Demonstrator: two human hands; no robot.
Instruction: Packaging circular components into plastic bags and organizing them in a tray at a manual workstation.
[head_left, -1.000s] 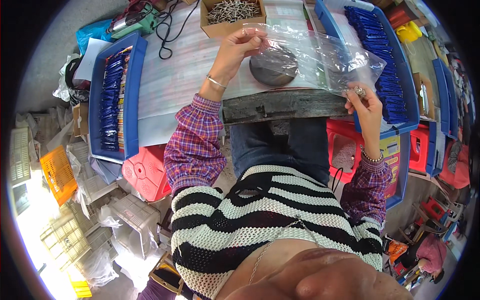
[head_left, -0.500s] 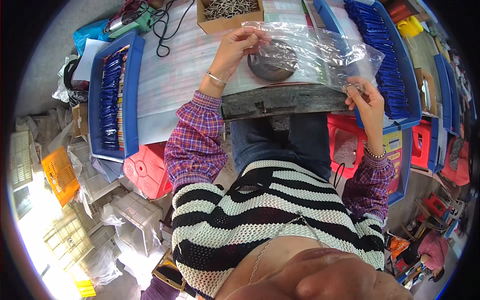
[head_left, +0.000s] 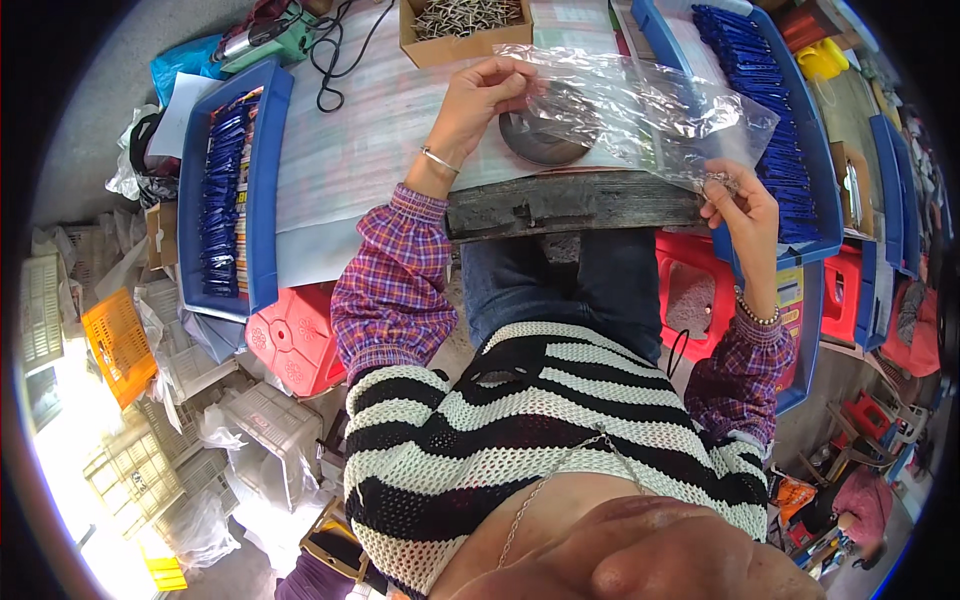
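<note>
Two hands (head_left: 487,93) (head_left: 745,208) hold one clear plastic bag (head_left: 650,110).

We list: left hand (head_left: 490,88), one; right hand (head_left: 740,205), one; clear plastic bag (head_left: 650,95), one; dark round dish (head_left: 535,150), one; open cardboard box (head_left: 455,52), one; metal pins (head_left: 465,15) therein, more than we can count; trays holding blue pieces (head_left: 225,210), two, a left tray (head_left: 265,200) and a right tray (head_left: 818,170); bracelets (head_left: 440,160), two; wooden beam (head_left: 580,205), one; green power tool (head_left: 270,40), one.

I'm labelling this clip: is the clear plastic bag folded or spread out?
Spread out: the clear plastic bag reaches, wide and creased, from the left hand toward the right hand.
</note>
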